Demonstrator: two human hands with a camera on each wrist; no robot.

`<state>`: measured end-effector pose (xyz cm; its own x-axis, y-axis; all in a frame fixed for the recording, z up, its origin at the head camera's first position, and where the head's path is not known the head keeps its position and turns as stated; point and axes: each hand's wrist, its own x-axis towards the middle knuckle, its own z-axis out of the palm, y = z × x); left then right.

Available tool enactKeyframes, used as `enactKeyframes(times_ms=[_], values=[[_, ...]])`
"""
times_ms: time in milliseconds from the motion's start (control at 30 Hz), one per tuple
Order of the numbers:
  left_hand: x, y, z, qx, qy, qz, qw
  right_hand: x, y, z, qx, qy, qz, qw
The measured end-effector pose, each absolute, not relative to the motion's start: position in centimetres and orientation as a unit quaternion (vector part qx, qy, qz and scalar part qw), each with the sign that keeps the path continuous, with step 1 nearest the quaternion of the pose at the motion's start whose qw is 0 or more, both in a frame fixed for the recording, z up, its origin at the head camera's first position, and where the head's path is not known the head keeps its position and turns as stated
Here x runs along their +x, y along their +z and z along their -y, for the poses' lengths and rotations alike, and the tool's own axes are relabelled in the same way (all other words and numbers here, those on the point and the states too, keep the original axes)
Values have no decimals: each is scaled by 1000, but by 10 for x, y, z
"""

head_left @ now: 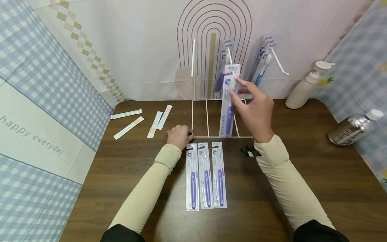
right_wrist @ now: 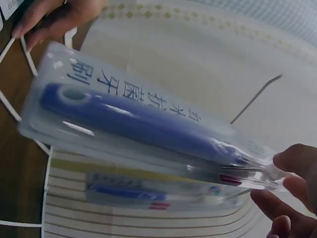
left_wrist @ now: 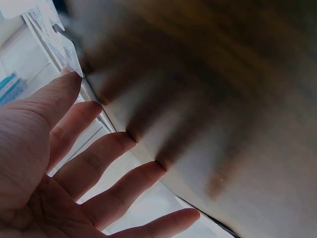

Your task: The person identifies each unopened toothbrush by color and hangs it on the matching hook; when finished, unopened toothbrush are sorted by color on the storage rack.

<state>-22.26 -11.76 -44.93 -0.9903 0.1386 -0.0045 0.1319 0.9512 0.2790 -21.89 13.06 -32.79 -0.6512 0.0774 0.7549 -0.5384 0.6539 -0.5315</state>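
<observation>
Head view: "happy everyday" backdrop (head_left: 31,135)

On the table (head_left: 302,161) three packs (head_left: 206,174) lie side by side before the rack (head_left: 222,117). Four strips (head_left: 142,122) lie to its left — a pump bottle (head_left: 306,85) and a can (head_left: 352,127) to its right. More packs (head_left: 263,55) hang on the rack's hooks, behind.

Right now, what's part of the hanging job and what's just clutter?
In the job: packaged toothbrush pinched by right hand; wire rack, left hand at its base; three packs on table.
Lying about: paper strips; pump bottle; silver bottle.
</observation>
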Motion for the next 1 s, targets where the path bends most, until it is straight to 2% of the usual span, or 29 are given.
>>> enactKeyframes(times_ms=[300,467,767,1000], values=[[-223,-451,118,75,144,-987,6,-291,-334,-123,107,405,823,383],[-223,-453,119,76,146,-986,-2,-314,-331,-121,91,400,833,371],[-225,-452,118,71,139,-988,4,-324,-328,-120,83,394,839,366],[-225,-452,120,80,146,-986,7,-295,-344,-133,82,395,844,352]])
